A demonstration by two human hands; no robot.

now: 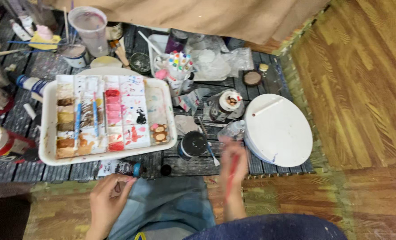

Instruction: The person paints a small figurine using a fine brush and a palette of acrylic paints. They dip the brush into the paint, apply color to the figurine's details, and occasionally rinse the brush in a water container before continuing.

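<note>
We find the right hand [234,161] blurred by motion, its fingers closed round a thin red-handled brush [230,178] whose long axis runs nearly straight up and down the frame, the handle end toward the person's lap; which end carries the bristles we cannot tell. The left hand [108,200] rests low at the knee, fingers curled loosely, and we cannot tell whether it grips anything — it lies just below a small dark paint bottle with a blue cap [129,168] at the near edge of the worktop [11,120]. Ahead of the right hand and slightly to its left stands one dark round jar [192,144]; ahead and to its right lies one white round disc [278,131], with a small clear bottle [232,130] between them. The right hand is the nearer of the two to all three. Farther left sits one white palette tray [169,116], well apart from the right hand and up from the left; two blue-handled brushes [77,122] lie in it, their long axes parallel to the tray's short side. Beyond the tray we count one clear plastic cup [89,27] and one white cup of markers [179,66]. Bare wood floor [362,89] lies to the right.
</note>
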